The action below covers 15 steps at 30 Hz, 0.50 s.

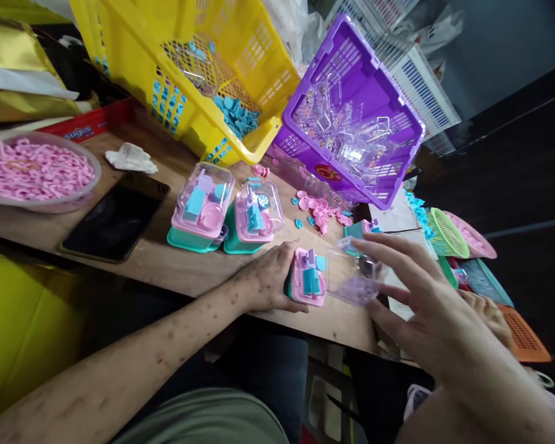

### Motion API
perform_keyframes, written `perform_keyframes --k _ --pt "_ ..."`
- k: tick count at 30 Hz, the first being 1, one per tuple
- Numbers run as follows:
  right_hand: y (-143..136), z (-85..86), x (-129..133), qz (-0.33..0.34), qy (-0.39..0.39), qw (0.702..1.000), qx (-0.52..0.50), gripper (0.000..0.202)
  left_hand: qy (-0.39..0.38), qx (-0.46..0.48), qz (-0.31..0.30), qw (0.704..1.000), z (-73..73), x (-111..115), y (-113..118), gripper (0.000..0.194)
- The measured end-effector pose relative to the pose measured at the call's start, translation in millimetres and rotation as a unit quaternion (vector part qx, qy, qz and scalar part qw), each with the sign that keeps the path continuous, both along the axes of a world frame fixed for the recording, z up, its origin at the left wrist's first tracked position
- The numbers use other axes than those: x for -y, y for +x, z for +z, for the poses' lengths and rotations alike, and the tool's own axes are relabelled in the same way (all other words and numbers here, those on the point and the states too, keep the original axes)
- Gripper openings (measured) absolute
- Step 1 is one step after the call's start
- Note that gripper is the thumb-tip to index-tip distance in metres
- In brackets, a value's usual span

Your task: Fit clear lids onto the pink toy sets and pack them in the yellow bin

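My left hand (271,280) grips a small toy set (311,277) by its teal base; its pink top carries blue and purple pieces. Just to the right, my right hand (411,290) has its fingers curved around a clear plastic cover (354,274), which is tilted on its side and blurred, close to the toy set. Two similar sets stand left of my left hand, one (201,206) and another (255,219), each with a clear cover on top. A further teal and pink set (358,229) is partly hidden behind my right hand's fingers.
A yellow basket (189,102) holds blue pieces; a purple basket (351,37) holds clear covers. Loose pink pieces (321,213) lie on the wooden table (185,271). At left are a phone (115,216) and a bowl of pink pieces (37,169). Another person's hand (488,314) is at right.
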State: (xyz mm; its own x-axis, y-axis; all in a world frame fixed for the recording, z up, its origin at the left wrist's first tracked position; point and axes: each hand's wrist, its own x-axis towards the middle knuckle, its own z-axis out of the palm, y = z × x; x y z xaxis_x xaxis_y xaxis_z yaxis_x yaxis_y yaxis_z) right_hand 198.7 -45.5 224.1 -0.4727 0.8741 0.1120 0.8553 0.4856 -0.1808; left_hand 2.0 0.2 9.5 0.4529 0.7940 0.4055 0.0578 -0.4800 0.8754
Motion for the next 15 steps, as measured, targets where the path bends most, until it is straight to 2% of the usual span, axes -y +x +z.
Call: perform_keyframes --k 2,5,7,9,11,13,15 --pt "-2.2 -6.2 -6.0 0.056 -0.028 0.998 0.03 0.066 0.0 0.003 0.001 1.0 -0.5 -0.3 -0.4 0.135" --pt "-14.3 -30.7 -10.4 0.077 -0.086 0.993 0.034 0.065 -0.003 0.017 -0.002 1.0 -1.6 -0.4 0.5 0.132" --pt "-27.0 -50.7 -9.4 0.044 -0.077 0.996 -0.002 0.05 0.004 0.027 -0.003 1.0 -2.8 -0.3 2.1 0.134" --pt "-40.2 -68.4 -7.0 -0.016 -0.019 0.998 -0.051 0.026 0.014 0.031 -0.001 0.999 -4.2 -0.3 4.1 0.14" --pt "-50.3 -80.0 -5.1 -0.075 0.05 0.992 -0.091 0.014 0.019 0.032 0.003 0.999 -5.2 -0.5 5.5 0.147" --pt "-55.0 -83.8 -5.0 -0.107 0.093 0.981 -0.132 0.019 0.008 0.028 0.001 1.0 -5.6 -0.7 5.9 0.154" --pt "-54.1 -80.8 -6.7 -0.109 0.102 0.974 -0.173 0.038 -0.01 0.022 0.0 1.0 -5.6 -0.9 5.3 0.156"
